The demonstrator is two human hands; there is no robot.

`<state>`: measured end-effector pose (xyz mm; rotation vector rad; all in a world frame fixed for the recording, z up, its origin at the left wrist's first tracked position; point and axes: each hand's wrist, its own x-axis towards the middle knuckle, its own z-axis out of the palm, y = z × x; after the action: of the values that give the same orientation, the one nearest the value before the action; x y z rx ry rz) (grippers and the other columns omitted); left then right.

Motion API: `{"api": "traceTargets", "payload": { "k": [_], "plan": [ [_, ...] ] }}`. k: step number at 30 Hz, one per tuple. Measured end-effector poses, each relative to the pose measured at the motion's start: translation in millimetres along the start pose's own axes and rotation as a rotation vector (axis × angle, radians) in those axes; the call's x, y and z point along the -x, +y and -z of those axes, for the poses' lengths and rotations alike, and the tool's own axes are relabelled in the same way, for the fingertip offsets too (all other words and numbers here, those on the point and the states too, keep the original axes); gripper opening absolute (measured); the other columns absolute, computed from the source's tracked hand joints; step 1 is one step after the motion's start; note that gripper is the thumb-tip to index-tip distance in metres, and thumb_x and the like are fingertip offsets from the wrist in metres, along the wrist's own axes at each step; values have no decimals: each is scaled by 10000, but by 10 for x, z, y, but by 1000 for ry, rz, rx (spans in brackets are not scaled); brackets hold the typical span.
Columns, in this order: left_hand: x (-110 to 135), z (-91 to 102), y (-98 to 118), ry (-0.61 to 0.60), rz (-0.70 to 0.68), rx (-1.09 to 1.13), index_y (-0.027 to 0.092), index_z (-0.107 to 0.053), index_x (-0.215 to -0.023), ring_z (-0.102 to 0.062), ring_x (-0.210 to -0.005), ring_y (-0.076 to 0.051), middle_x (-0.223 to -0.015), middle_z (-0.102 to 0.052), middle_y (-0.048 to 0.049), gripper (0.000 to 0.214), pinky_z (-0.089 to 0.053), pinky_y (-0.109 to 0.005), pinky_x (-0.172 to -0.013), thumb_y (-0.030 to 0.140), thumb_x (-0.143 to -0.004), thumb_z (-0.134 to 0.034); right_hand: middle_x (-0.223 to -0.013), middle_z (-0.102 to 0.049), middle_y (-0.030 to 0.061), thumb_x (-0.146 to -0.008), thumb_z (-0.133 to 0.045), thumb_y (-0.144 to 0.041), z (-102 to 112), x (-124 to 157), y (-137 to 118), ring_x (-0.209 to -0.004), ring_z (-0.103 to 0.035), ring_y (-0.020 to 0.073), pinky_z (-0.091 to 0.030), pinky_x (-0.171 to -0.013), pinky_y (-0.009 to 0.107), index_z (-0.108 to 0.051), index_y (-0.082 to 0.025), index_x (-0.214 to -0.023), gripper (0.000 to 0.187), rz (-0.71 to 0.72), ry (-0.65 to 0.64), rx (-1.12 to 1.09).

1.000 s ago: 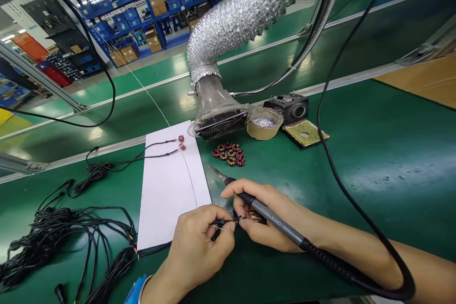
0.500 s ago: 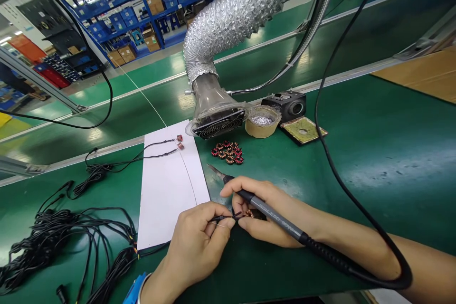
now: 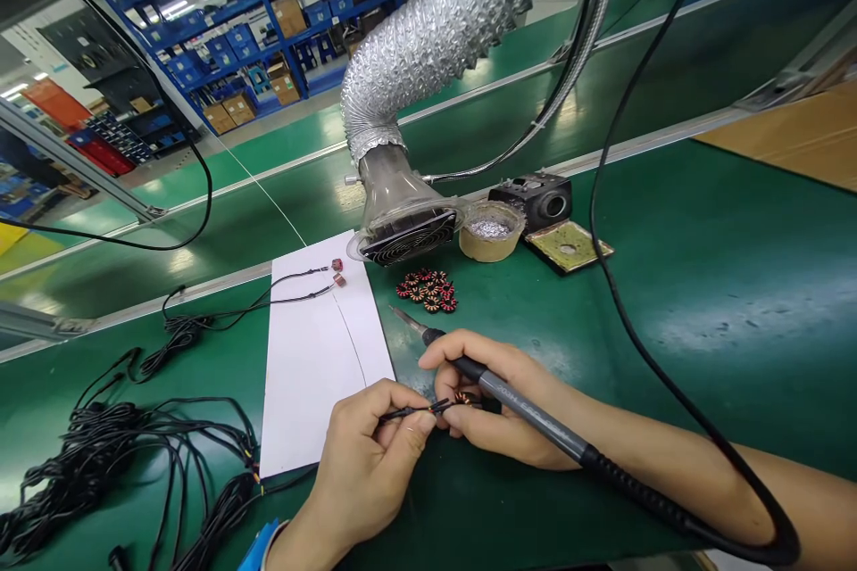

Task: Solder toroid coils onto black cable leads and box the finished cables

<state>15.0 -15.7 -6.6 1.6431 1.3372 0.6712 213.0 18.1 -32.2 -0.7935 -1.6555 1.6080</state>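
Note:
My left hand pinches the end of a thin black wire between thumb and fingers, low in the middle. My right hand holds a grey soldering iron like a pen, tip pointing up-left over the green mat, and its fingers also grip a small copper-and-red coil. The wire end touches the coil. A heap of the same small coils lies just beyond my hands.
A white sheet holds two wires with coils on their ends. A silver fume duct with fan hood, a solder-dross pot, an iron stand and sponge tray stand behind. Black cable bundles lie left.
Both hands stay together with only slight shifts; the coil in my right fingers shows more clearly against the wire end. The view has drifted a little.

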Motion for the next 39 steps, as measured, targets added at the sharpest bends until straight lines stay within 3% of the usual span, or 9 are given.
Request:
{"api": "traceTargets", "payload": {
  "k": [12,18,26,29,32,35,39],
  "plan": [
    [-4,-29,9,68,-237,-242,153,-674,-888,-514,-544,-90,-657,-626,-3,143,-408,-186,-543,226,-898,-551,-799,-633,-26,-803,-579,-138,-11,0,-14,-580,-528,85,-439,-561,205,-520,-241,-1117,336,57,58,217],
    [-19,-25,4,85,-234,-256,162,-679,-898,-550,-550,-100,-695,-666,-15,147,-424,-194,-538,235,-902,-553,-863,-611,-6,-775,-585,-101,13,8,-73,-640,-573,95,-470,-569,197,-483,-233,-1152,412,118,92,156],
    [-7,-29,-4,104,-269,-284,164,-670,-908,-565,-567,-103,-735,-680,-25,144,-421,-197,-553,221,-905,-538,-825,-615,-10,-828,-553,-97,13,13,-52,-641,-572,93,-471,-580,198,-488,-229,-1137,342,192,78,200],
    [-7,-33,20,90,-214,-280,168,-667,-917,-494,-534,-93,-698,-636,-5,161,-387,-201,-540,242,-912,-524,-880,-606,-7,-798,-578,-88,27,18,-49,-651,-580,91,-482,-577,190,-464,-241,-1169,418,205,40,229],
    [-14,-30,32,68,-97,-220,165,-659,-881,-365,-488,-86,-572,-474,45,195,-301,-208,-488,287,-919,-512,-916,-601,5,-766,-573,-58,52,12,-50,-658,-590,90,-493,-590,190,-448,-232,-1197,482,275,18,295],
    [-18,-32,27,19,33,-91,162,-627,-835,-277,-480,-84,-535,-346,71,233,-222,-218,-461,338,-924,-503,-880,-612,4,-779,-549,-40,64,1,-35,-706,-608,101,-503,-647,201,-471,-230,-1176,447,406,84,409],
    [-5,-43,28,-36,129,27,169,-598,-819,-250,-486,-88,-528,-306,79,245,-189,-225,-458,367,-925,-501,-870,-635,2,-809,-561,-42,54,8,7,-727,-623,108,-513,-677,208,-493,-251,-1158,412,486,132,490]
  ]
}}
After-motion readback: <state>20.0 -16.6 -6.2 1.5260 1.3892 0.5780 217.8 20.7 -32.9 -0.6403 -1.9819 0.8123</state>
